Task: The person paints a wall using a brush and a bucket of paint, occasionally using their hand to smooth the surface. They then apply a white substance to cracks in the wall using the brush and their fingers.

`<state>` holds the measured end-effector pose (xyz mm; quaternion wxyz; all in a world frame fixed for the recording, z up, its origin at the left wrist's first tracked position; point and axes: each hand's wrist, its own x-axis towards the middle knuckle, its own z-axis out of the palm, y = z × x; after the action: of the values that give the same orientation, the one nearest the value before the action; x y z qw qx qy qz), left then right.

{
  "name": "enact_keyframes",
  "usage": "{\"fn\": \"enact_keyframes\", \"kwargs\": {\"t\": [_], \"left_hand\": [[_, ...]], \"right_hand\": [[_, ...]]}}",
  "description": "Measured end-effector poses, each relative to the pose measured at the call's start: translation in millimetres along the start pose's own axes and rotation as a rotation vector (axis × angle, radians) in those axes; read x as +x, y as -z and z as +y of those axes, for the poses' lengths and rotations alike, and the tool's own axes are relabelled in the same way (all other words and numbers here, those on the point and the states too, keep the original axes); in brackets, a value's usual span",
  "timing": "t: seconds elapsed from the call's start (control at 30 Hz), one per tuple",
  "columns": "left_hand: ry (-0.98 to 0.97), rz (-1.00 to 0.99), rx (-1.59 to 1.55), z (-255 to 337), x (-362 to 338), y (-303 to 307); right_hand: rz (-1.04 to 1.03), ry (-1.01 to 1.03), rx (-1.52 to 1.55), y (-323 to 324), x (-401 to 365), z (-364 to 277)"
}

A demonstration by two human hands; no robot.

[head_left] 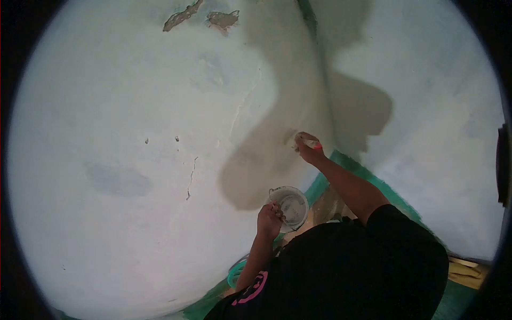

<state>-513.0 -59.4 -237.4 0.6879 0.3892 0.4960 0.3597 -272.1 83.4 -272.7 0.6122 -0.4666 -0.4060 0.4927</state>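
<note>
My left hand (pixel 270 218) is closed on the rim and thin wire handle of a small whitish bucket (pixel 300 198), tilted so its inside shows, with pale residue on the bottom. Up and to the right, my right hand (pixel 309 148) grips a paintbrush (pixel 318 145) with a red part on its handle. Fingers hide most of the brush, and its head is right at the white wall (pixel 133 96), beside a small darker smudge near the corner. The shadow of my head and arms falls across this part of the wall.
Bare grey-brown patches (pixel 223 19) show where the wall's coating has come off at the top. A crack (pixel 192 178) and two small holes mark the left side. Green paint (pixel 368 176) edges the wall's base. A turquoise basket (pixel 236 274) sits below my left arm; yellowish cloth (pixel 468 273) lies far right.
</note>
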Motion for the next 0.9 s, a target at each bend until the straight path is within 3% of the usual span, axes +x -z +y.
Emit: {"fn": "enact_keyframes", "kwargs": {"t": [0.07,0.1,0.2,0.27,0.4,0.47,0.5,0.57,0.6,0.63,0.67,0.7,0.73,0.8,0.83,0.9], "left_hand": [[0.234,0.106,-0.44,0,0,2],[0.227,0.103,-0.442,-1,0,4],[0.218,0.099,-0.429,-10,0,14],[0.209,0.073,-0.378,-19,5,21],[0.156,0.089,-0.315,-12,-3,16],[0.224,0.099,-0.559,-4,-10,18],[0.225,0.097,-0.567,-9,-11,26],[-0.024,-0.025,-0.067,-24,-8,45],[-0.027,-0.028,-0.076,-21,-12,45],[0.072,0.018,-0.28,-15,-18,43],[0.172,0.064,-0.482,-10,-23,43],[0.166,0.061,-0.492,-8,-26,45],[0.185,0.064,-0.542,-7,-29,47],[0.2,0.058,-0.594,-14,-33,56],[0.196,0.04,-0.599,-20,-29,61],[0.185,0.018,-0.592,-24,-26,72]], "right_hand": [[0.001,-0.111,-0.124,0,0,6],[0.002,-0.052,-0.074,-6,-1,-11],[0.012,0.267,0.05,-35,10,-83],[-0.091,0.372,-0.032,-52,21,-159],[-0.096,0.868,-0.064,-91,42,-272],[-0.1,0.893,-0.073,-105,42,-301],[-0.096,0.919,-0.077,-110,42,-307],[-0.108,0.911,-0.189,-108,40,-290],[-0.065,0.966,-0.227,-107,42,-267],[-0.02,1.022,-0.267,-105,42,-245],[-0.01,0.919,-0.224,-99,38,-218],[-0.003,0.819,-0.182,-96,31,-201],[-0.013,0.822,-0.188,-95,23,-199],[0.03,0.593,-0.078,-98,8,-201],[0.026,0.609,-0.081,-100,11,-211],[0.072,0.737,-0.396,-108,18,-251]]}}
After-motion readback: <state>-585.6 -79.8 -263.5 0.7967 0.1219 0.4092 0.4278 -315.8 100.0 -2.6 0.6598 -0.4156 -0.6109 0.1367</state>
